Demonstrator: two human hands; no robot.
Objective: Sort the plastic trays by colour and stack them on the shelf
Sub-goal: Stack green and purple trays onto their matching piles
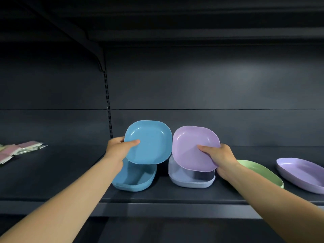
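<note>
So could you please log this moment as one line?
left hand: holds blue tray | right hand: holds purple tray | both above matching stacks

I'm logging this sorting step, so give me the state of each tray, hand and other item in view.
Left hand: grips the blue tray.
Blue tray: held tilted above the blue stack.
Blue stack: resting on the shelf.
Right hand: grips the purple tray.
Purple tray: held tilted above the lavender stack.
Lavender stack: resting on the shelf.
Green tray: lying on the shelf.
Far purple tray: lying on the shelf.
Packets: lying at left.
</note>
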